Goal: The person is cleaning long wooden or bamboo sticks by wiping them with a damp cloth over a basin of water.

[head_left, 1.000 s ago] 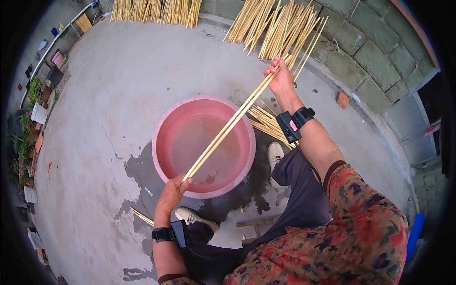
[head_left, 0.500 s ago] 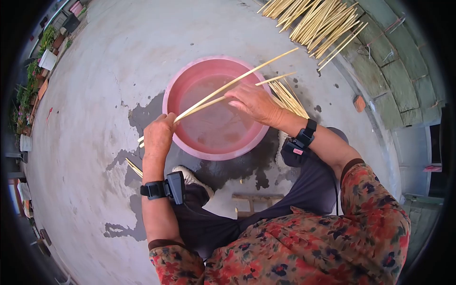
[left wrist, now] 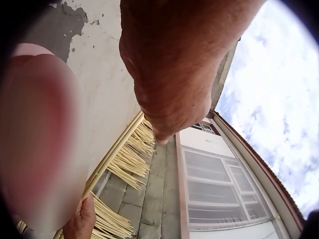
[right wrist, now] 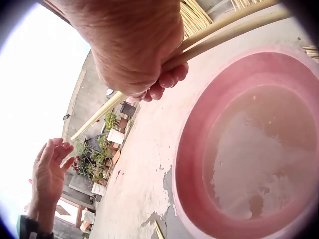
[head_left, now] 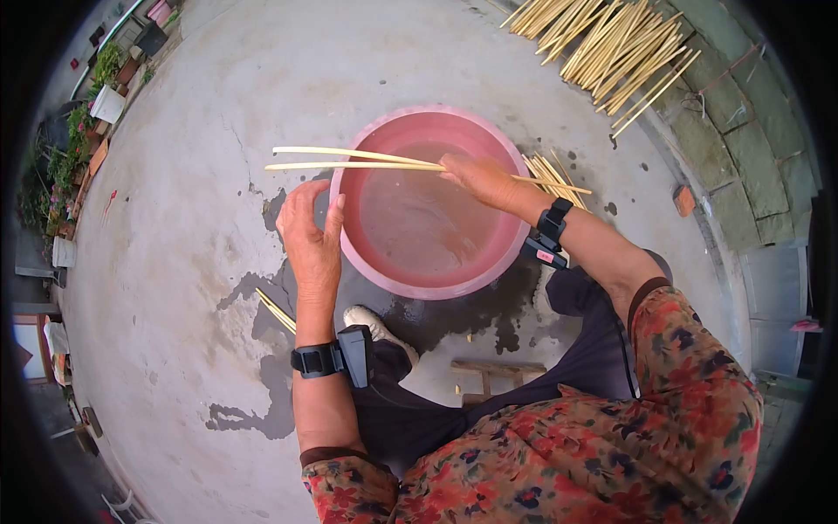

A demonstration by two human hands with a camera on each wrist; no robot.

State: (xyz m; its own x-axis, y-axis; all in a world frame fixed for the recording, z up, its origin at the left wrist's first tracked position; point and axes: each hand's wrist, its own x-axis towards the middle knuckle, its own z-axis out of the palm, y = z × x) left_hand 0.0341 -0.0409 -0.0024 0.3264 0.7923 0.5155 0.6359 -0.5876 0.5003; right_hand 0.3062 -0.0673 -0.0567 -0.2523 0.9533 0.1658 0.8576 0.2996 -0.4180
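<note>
Two long pale peeled sticks (head_left: 375, 162) cross above the pink basin (head_left: 425, 288). My right hand (head_left: 482, 181) grips them near their right ends, and in the right wrist view its fingers (right wrist: 172, 75) curl round them. The free ends spread slightly apart to the left. My left hand (head_left: 310, 234) is just below those left ends, thumb and fingers parted and holding nothing. In the right wrist view the left hand (right wrist: 50, 174) shows with its fingers spread, apart from the sticks. Cloudy water (head_left: 428, 210) lies in the basin.
Many sticks (head_left: 620, 52) lean along the block wall at the upper right. A smaller bundle (head_left: 552, 179) lies right of the basin, and a few sticks (head_left: 275, 310) lie at the left on wet concrete. A low wooden stool frame (head_left: 497, 371) stands between the feet. Potted plants (head_left: 78, 162) line the left side.
The left hand has let go of the sticks and opened. The right hand, open against them half a second ago, now grips them. The sticks have swung from slanting to nearly level.
</note>
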